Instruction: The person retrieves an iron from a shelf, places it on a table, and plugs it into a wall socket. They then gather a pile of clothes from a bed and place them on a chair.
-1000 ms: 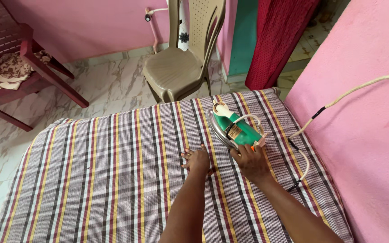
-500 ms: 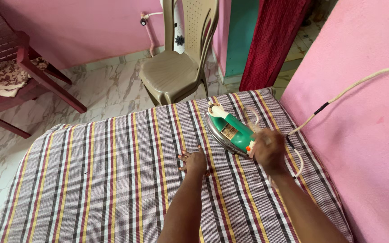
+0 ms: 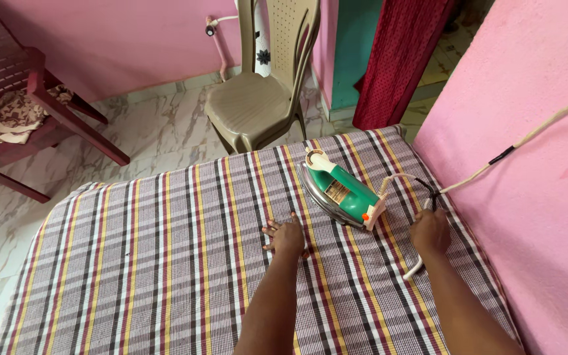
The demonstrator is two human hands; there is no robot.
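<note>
Right hand (image 3: 430,231), moved off the green iron (image 3: 340,190), now closed on its cord (image 3: 407,179); left hand (image 3: 287,235) stays flat, fingers spread, on the striped cloth (image 3: 165,263)

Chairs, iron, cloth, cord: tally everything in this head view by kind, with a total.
Chairs: 2, tan chair and maroon chair
Green iron: 1
Striped cloth: 1
Cord: 1
Hands: 2, left hand, right hand
Total: 7
</note>
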